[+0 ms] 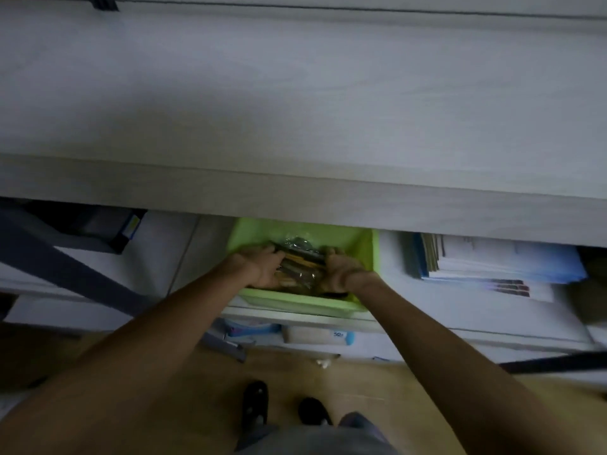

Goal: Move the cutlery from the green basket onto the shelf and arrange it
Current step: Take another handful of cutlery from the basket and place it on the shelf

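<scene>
Scene: A person bends over a low white shelf (295, 318) beneath a wide pale wood-grain bench (295, 110), both bare arms reaching down into a bright green plastic basket (368, 257).
Cutlery: A bundle of wooden-handled cutlery wrapped in clear crinkled plastic (300, 269) lies inside the basket, between the two hands; individual pieces are too blurred to name.
Left hand: The left hand (259, 266) curls its fingers around the bundle's left end.
Right hand: The right hand (341, 272) wraps around the right end, thumb side towards the camera.
Stage: By appearances the lift is only starting; nothing from the basket is seen on any shelf yet.
Surroundings: A stack of blue and white paper folders (492, 261) sits just right of the basket; dark shoes (254, 405) stand on the wooden floor below.
Risk: The bench edge hangs directly above the basket, so a straight upward pull could knock the bundle or knuckles against it.
Risk: Slick wrapping may slide in the grip, or loose pieces could spill from an open end if the bundle tilts.
Risk: Dragging rather than lifting could pull the light basket off the shelf's front edge.
</scene>
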`<act>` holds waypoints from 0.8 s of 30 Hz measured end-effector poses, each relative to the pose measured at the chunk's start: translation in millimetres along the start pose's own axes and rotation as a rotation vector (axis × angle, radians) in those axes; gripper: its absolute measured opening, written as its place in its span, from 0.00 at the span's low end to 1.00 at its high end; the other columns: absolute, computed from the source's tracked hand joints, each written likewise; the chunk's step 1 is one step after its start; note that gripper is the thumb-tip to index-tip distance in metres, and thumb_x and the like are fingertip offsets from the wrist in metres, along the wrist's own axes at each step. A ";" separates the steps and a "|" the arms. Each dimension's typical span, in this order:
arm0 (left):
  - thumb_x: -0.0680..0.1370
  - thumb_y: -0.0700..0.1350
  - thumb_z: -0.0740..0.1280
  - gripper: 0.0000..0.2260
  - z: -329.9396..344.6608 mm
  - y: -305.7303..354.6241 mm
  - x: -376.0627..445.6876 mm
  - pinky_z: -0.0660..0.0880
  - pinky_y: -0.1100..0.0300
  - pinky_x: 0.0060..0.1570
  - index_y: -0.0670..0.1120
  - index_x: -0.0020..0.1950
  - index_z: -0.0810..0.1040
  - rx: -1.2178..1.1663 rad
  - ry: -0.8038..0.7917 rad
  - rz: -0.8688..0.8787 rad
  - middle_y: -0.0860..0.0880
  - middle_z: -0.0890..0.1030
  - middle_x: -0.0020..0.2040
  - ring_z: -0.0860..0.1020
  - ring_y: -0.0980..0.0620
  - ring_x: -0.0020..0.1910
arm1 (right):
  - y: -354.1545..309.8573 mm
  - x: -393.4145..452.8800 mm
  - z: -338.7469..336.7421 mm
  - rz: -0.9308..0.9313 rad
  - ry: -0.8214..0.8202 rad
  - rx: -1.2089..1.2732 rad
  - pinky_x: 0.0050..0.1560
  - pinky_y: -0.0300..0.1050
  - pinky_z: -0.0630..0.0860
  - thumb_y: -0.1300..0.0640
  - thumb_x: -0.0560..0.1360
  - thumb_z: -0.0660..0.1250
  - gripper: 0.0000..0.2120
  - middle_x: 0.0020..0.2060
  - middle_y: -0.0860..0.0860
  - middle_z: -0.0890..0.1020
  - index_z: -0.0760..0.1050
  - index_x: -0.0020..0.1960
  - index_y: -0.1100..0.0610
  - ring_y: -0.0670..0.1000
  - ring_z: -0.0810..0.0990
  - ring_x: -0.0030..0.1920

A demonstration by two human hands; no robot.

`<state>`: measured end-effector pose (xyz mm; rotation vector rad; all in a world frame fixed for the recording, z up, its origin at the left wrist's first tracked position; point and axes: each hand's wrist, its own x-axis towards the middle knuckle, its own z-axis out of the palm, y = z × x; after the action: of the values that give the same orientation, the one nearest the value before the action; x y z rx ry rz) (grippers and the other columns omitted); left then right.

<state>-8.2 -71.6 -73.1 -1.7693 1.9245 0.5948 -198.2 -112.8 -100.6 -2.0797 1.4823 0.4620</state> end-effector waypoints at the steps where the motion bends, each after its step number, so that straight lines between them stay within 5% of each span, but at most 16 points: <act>1: 0.74 0.67 0.68 0.33 -0.4 -3.8 2.7 0.71 0.52 0.63 0.52 0.74 0.67 0.034 0.015 0.027 0.46 0.71 0.70 0.72 0.43 0.68 | 0.4 -0.7 -2.4 0.004 0.012 0.021 0.70 0.51 0.70 0.42 0.68 0.77 0.48 0.73 0.56 0.67 0.57 0.79 0.54 0.59 0.70 0.71; 5: 0.74 0.69 0.66 0.32 -4.0 -12.8 7.8 0.70 0.51 0.63 0.53 0.72 0.70 0.183 0.068 0.151 0.46 0.73 0.68 0.71 0.44 0.68 | -5.8 -7.6 -6.2 0.026 0.030 0.029 0.66 0.47 0.73 0.41 0.65 0.76 0.44 0.69 0.54 0.73 0.63 0.76 0.51 0.58 0.74 0.67; 8: 0.76 0.67 0.64 0.29 -4.9 -18.0 9.6 0.70 0.51 0.61 0.51 0.70 0.71 0.241 0.125 0.221 0.45 0.72 0.68 0.70 0.44 0.68 | -10.4 -9.1 -8.0 0.078 -0.023 0.004 0.55 0.45 0.77 0.43 0.68 0.74 0.31 0.58 0.51 0.80 0.71 0.68 0.51 0.56 0.80 0.57; 14: 0.79 0.56 0.67 0.25 0.0 -17.7 9.3 0.73 0.53 0.57 0.45 0.72 0.67 0.305 0.165 0.284 0.44 0.75 0.67 0.76 0.43 0.63 | -9.3 -9.5 -13.1 0.087 -0.124 -0.032 0.55 0.50 0.81 0.48 0.69 0.76 0.22 0.53 0.52 0.81 0.73 0.60 0.50 0.51 0.80 0.49; 24: 0.78 0.52 0.69 0.26 4.6 -11.4 9.2 0.74 0.52 0.53 0.44 0.73 0.67 0.344 0.203 0.262 0.44 0.75 0.66 0.77 0.44 0.60 | -5.8 -26.1 -4.5 0.024 0.035 -0.218 0.59 0.50 0.74 0.42 0.80 0.65 0.24 0.61 0.57 0.78 0.71 0.65 0.59 0.57 0.78 0.61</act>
<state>2.7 -77.2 -82.4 -1.4182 2.2582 0.1532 -201.6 -94.3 -81.1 -2.2493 1.5373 0.6247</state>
